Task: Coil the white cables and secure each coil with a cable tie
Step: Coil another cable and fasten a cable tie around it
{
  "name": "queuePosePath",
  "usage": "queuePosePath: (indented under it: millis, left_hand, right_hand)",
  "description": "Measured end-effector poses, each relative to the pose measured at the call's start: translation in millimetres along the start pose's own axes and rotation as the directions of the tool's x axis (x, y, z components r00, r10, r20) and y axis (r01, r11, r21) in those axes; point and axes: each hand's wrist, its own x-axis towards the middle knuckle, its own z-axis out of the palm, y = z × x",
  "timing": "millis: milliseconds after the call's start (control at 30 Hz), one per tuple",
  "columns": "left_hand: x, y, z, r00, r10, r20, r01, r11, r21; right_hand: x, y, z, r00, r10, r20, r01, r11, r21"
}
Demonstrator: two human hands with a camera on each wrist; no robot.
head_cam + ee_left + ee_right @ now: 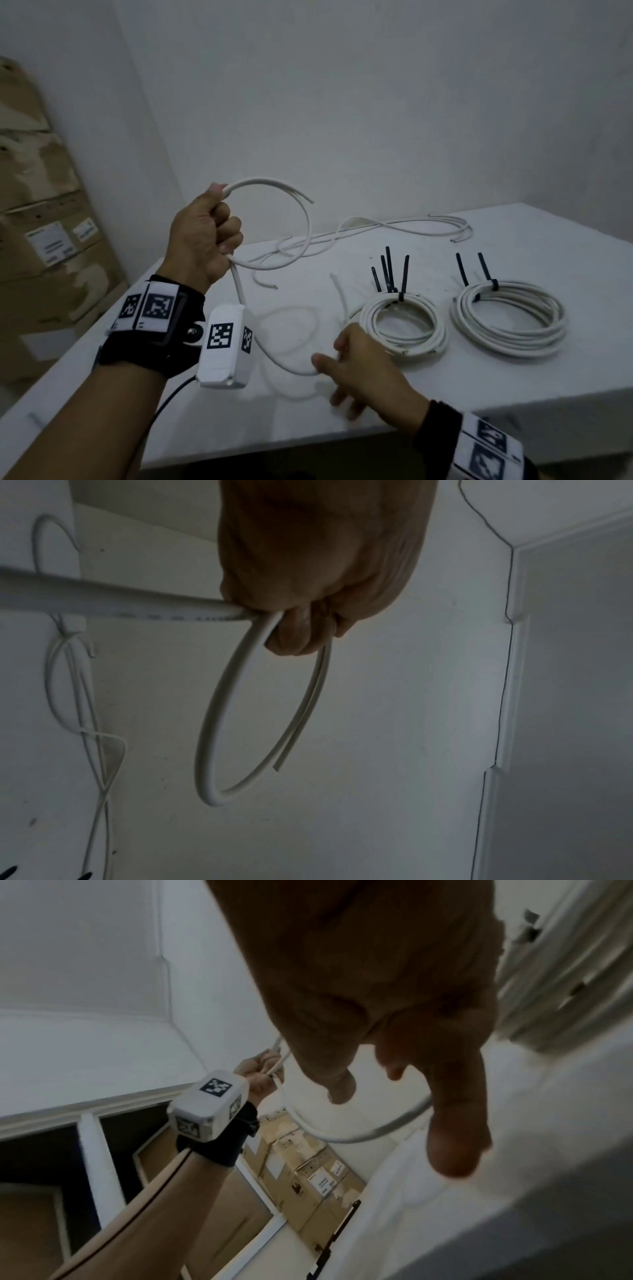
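- White cable [301,219] forms one loop held up above the surface [513,383] by the left hand [205,240], whose fingers are curled tight round it; a run drops from the fist and sweeps across to the right hand [363,370].
- The right hand is low over the near part of the surface, thumb and forefinger about the cable where it reaches them; the other fingers are spread and blurred, so how firm the hold is cannot be told.
- The left wrist view alone shows the loop's free end [277,767] split into two thin strands, and faint print on the thick run [103,601] entering the fist.
- The right wrist view shows the cable curving behind the right thumb, with the left wrist's marked white box [205,1104] beyond.
- Loose cable [376,229] trails along the far side of the surface.
- Two finished coils lie to the right: the nearer coil [404,325] and the farther coil [510,318], each bound by black ties [390,274] with tails sticking up.
- Cardboard boxes [44,222] stand stacked at the left, their labels too small to read.
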Motion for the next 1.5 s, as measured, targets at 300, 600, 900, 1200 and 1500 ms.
queuePosePath:
  millis: [300,600,900,1200,1500]
  left_hand:
    - [-21,-1,-27,0.998,-0.049,0.049,0.046,0.997,0.06]
    - [-28,-14,-9,0.99,-0.069,0.12,0.055,0.991,0.12]
    - [-30,-23,8,0.985,-0.097,0.142,0.081,0.99,0.114]
    - [-30,-35,30,0.997,0.06,0.055,-0.073,0.957,0.281]
    - [-29,-53,39,0.947,0.264,-0.184,-0.167,0.892,0.419]
  right_hand:
    - [31,-55,-32,0.831,-0.25,-0.497,0.493,0.746,0.448]
    - [55,-86,-53,0.91,-0.289,-0.296,0.404,0.777,0.484]
    - [78,-89,-62,0.863,-0.235,-0.447,0.472,0.69,0.549]
    - [69,-94,-60,0.899,-0.382,-0.213,0.436,0.738,0.516]
    - [77,-89,-44,0.765,-0.414,-0.493,0.546,0.824,0.154]
